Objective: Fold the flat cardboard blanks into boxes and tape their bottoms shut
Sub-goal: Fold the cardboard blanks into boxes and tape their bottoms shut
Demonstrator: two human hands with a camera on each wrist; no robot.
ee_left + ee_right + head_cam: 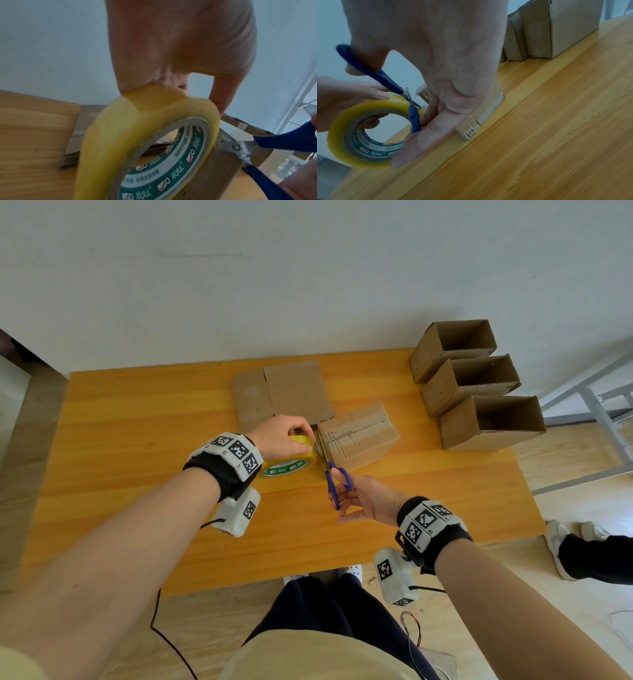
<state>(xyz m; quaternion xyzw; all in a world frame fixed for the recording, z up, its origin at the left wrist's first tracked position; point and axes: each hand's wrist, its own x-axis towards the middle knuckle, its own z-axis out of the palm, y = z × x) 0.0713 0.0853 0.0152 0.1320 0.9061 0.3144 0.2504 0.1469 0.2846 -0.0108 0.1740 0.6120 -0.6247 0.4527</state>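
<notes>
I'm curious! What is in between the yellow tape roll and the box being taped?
The scissors: their blades sit between the tape roll and the box, clearest in the head view.

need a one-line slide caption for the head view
Left hand holds the yellow tape roll beside a folded box while the right hand cuts the tape with blue scissors.

Scissors (331, 474) blade tips hidden btwn tape roll (291, 463) & box (359, 436); cut unclear.
</notes>
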